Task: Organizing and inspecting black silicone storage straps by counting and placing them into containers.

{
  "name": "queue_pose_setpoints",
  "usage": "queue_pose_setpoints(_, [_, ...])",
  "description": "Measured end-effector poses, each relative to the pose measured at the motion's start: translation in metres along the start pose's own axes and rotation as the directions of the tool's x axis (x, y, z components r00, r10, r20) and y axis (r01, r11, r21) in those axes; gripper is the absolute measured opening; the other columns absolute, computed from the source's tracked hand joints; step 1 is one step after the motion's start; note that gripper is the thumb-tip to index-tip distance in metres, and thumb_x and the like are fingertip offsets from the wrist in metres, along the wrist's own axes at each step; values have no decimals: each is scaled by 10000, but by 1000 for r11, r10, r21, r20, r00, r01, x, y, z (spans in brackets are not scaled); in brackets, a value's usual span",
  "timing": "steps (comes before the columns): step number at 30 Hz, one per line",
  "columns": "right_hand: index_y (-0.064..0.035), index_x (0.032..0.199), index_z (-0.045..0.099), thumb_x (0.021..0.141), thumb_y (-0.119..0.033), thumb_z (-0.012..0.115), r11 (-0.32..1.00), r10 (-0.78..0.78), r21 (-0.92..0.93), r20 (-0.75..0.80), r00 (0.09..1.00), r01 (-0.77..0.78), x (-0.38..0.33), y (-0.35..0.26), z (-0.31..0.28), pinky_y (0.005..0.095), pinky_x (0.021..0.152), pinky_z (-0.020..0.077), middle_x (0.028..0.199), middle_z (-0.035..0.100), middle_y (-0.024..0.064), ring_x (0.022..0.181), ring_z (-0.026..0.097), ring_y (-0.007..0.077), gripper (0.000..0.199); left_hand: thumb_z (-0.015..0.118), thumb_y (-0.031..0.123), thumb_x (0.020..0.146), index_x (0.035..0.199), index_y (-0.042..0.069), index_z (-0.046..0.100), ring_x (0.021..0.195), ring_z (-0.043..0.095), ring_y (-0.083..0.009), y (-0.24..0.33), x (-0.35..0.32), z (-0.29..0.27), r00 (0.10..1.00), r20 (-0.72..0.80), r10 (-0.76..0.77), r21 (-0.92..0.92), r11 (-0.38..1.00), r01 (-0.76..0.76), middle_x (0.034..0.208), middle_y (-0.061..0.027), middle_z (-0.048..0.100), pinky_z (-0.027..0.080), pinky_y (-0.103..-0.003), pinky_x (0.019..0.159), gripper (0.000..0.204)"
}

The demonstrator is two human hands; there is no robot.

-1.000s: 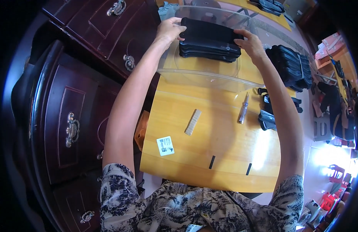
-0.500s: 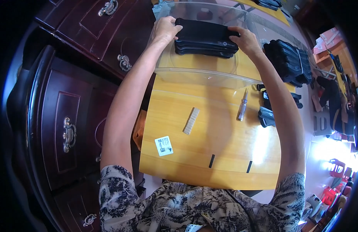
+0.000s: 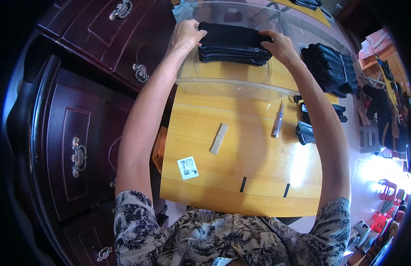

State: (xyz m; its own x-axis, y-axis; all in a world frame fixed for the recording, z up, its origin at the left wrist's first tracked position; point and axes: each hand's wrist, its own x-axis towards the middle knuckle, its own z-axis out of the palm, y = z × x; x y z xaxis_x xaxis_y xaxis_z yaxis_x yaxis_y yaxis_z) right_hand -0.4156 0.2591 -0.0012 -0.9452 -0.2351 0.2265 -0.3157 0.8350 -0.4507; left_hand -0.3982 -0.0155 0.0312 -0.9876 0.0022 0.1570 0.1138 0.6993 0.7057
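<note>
Stacked black flat pieces, fabric or padded by the look, sit inside a clear plastic bin at the far end of a yellow wooden table, their long axis running left to right across the view. What the pieces are cannot be made out beyond their dark, slab-like layers. Left hand clasps the stack's left end, fingers curled over the top edge; right hand grips the right end the same way, so both hands are closed on the stack. Whether its underside touches the bin floor is hidden by the glare of the bin's near wall. Nearer the person on the table lie a small pale ridged strip, a slim screwdriver with its tip pointing away, and a white printed sticker. Just right of the bin rests another pile of black pieces. Dark wooden drawers with metal handles stand to the left.
</note>
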Motion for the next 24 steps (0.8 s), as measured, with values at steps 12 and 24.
queue_pose_setpoints(12, [-98, 1217, 580, 828, -143, 627, 998, -54, -34, 34, 998, 56, 0, 2, 6, 395, 942, 450, 1086, 642, 186, 1064, 586, 355, 394, 660, 211, 841, 939, 15, 608, 611, 639, -141, -6, 4, 6, 998, 40, -49, 73, 996, 46, 839, -68, 622, 501, -279, 570, 225])
queue_pose_setpoints(24, [-148, 1198, 605, 882, -113, 525, 939, -172, -308, -36, 985, 152, -6, -1, 20, 406, 926, 398, 1058, 652, 117, 1046, 577, 293, 328, 626, 341, 873, 1294, 74, 477, 1157, 506, -350, 7, 8, 8, 920, 88, 382, 653, 675, -343, 1350, -196, 457, 443, -453, 934, 521])
